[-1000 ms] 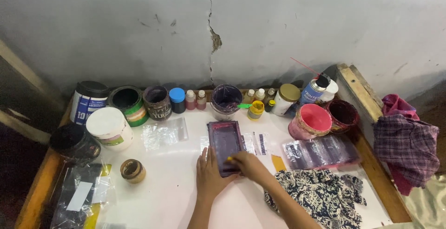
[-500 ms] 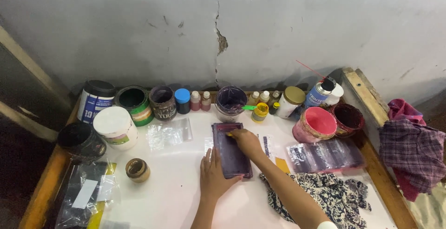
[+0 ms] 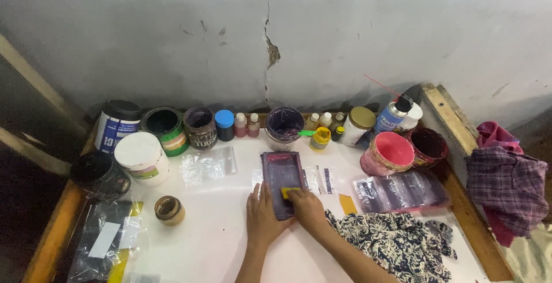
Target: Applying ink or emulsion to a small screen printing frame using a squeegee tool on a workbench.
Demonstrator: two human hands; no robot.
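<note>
A small purple-stained printing frame (image 3: 282, 171) lies flat near the middle of the white table (image 3: 218, 237). My left hand (image 3: 263, 217) presses down on the frame's near left corner, fingers spread. My right hand (image 3: 305, 205) grips a small yellow scraper (image 3: 289, 191) that rests on the frame's near end. Small printed slips (image 3: 322, 178) lie just right of the frame.
Paint jars, tubs and small bottles line the back edge, with a purple-stained pot (image 3: 284, 126) behind the frame. A pink tub (image 3: 384, 152) and plastic packets (image 3: 402, 190) sit at right. Patterned cloth (image 3: 397, 243) lies front right. Clear bags (image 3: 207, 165) and a small brown jar (image 3: 169, 209) are at left.
My right hand reached to the frame's far end half a second ago and has since drawn the yellow scraper back to the near end. My left hand stayed on the frame.
</note>
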